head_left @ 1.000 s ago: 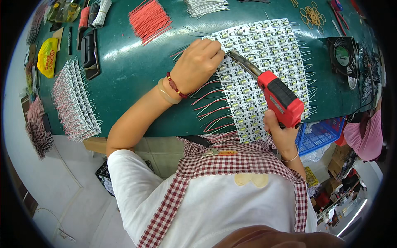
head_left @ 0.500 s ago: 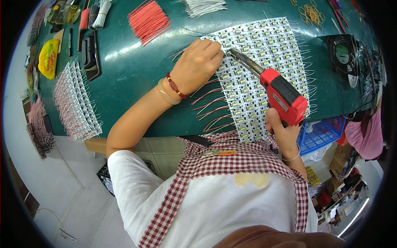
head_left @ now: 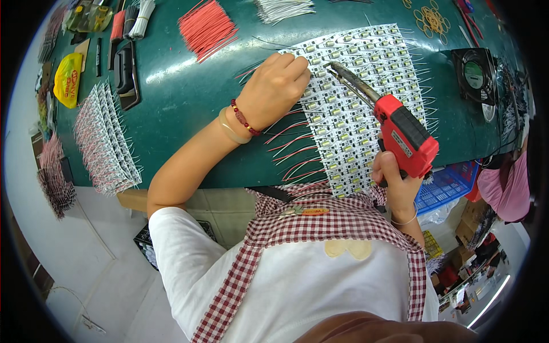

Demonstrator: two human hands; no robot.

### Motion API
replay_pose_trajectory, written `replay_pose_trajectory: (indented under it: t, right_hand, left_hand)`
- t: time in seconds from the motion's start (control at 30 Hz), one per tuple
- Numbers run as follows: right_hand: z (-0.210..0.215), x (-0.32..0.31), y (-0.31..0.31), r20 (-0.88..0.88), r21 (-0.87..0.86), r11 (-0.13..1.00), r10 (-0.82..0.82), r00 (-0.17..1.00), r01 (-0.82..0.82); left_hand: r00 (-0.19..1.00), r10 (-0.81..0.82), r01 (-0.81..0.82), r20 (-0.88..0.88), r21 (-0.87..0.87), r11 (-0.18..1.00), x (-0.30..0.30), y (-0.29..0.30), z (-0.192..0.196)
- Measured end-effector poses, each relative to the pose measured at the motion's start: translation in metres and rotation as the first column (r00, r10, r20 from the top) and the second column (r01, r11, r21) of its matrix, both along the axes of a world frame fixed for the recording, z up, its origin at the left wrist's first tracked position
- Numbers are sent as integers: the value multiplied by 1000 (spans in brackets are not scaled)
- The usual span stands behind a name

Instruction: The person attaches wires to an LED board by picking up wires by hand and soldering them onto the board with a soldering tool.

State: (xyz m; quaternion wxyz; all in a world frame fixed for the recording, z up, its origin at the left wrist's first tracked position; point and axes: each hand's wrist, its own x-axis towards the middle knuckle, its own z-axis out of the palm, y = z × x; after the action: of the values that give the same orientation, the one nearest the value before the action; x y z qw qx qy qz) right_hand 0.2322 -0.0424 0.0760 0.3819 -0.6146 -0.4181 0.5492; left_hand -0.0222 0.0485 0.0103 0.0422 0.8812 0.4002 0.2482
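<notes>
A white panel of small circuit boards with red and white wires soldered along its edges lies on the green mat. My left hand rests on the panel's upper left corner, fingers curled, pinching a thin wire against a board. My right hand grips the handle of a red soldering gun. Its metal tip points at the boards just right of my left fingers.
A bundle of red wires and white wires lie at the far edge. More wired board panels sit at left beside a black case. A small fan stands at right; a blue basket hangs below.
The soldering gun's tip has edged slightly closer to my left fingers; my left hand has stayed in place on the panel.
</notes>
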Motion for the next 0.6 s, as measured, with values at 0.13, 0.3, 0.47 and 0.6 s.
replay_pose_trajectory:
  t: [0.13, 0.3, 0.47, 0.6]
  right_hand:
    - [5, 4, -3, 4, -21, 1000, -1, 1000, 1]
    - [9, 6, -6, 55, 55, 995, 86, 995, -89]
    - [12, 16, -12, 12, 43, 999, 20, 1000, -20]
    - [5, 25, -16, -57, 44, 999, 27, 998, -25]
  left_hand:
    - [999, 0, 0, -34, 8, 1000, 0, -1, 2]
    - [999, 32, -31, -15, 30, 999, -3, -3, 4]
    - [985, 173, -173, 0, 43, 984, -37, -12, 26]
    - [968, 208, -216, 143, 45, 975, -29, -22, 41]
